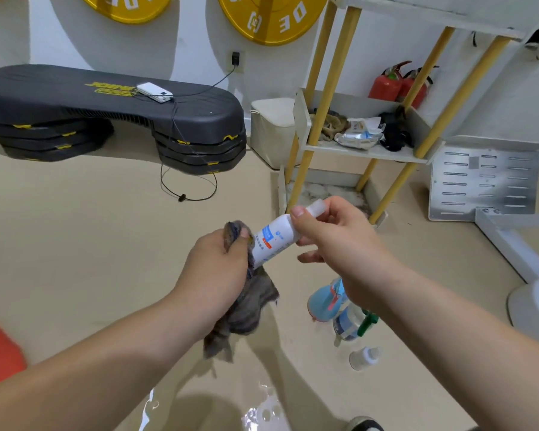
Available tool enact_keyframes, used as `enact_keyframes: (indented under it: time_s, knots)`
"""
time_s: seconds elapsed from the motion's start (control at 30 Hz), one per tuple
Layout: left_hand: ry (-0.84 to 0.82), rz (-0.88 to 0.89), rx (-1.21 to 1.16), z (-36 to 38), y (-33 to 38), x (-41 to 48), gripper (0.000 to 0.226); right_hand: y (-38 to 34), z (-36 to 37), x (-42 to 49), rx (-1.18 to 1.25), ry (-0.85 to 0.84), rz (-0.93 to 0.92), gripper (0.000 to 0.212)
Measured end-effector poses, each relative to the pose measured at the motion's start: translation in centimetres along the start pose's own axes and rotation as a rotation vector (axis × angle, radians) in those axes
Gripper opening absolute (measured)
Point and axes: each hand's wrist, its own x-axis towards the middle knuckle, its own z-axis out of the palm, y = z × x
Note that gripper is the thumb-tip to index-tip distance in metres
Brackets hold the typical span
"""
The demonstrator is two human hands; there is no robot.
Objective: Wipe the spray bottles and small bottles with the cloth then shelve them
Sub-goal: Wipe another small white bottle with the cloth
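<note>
Wide floor (pixel 91 244) lies open at left; the shelf's yellow posts (pixel 301 175) stand ahead; three bottles (pixel 349 321) crowd the floor at right.

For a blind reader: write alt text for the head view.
The right grip holds a white bottle near its cap while the left grip presses a grey cloth to its base. A blue bottle, a spray bottle and a small bottle are on the floor below, a shelf beyond.
</note>
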Motion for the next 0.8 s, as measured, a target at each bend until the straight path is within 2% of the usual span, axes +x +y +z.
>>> enact_keyframes:
  time_s: [0.13,0.2,0.27,0.43,0.53,0.6,0.8]
  knots:
    - [-0.127,0.412,0.317,0.4,0.1,-0.6,0.021,-0.1,0.8,-0.7,0.160,-0.082,0.101,0.027]
    - [-0.139,0.620,0.474,0.5,0.5,-1.0,0.036,-0.3,1.3,-1.4,0.195,-0.122,0.143,0.021]
    - [-0.164,0.682,0.492,0.0,0.9,-0.6,0.043,-0.9,1.4,-1.9,0.242,-0.117,0.152,0.010]
    - [-0.363,0.439,0.157,-1.3,1.6,0.2,0.037,-2.1,0.7,-2.7,0.074,-0.102,-0.056,0.025]
    - [-0.347,0.344,-0.065,-0.9,1.9,-0.3,0.023,-2.5,-0.1,-2.3,0.153,-0.252,0.021,0.028]
    - [-0.313,0.292,-0.108,-0.8,2.0,-0.3,0.022,-2.5,-0.6,-1.9,0.162,-0.294,0.076,0.031]
    - [-0.157,0.069,-0.047,-0.4,1.9,-0.1,0.057,-0.6,0.2,-1.9,-0.018,-0.281,0.060,0.014]
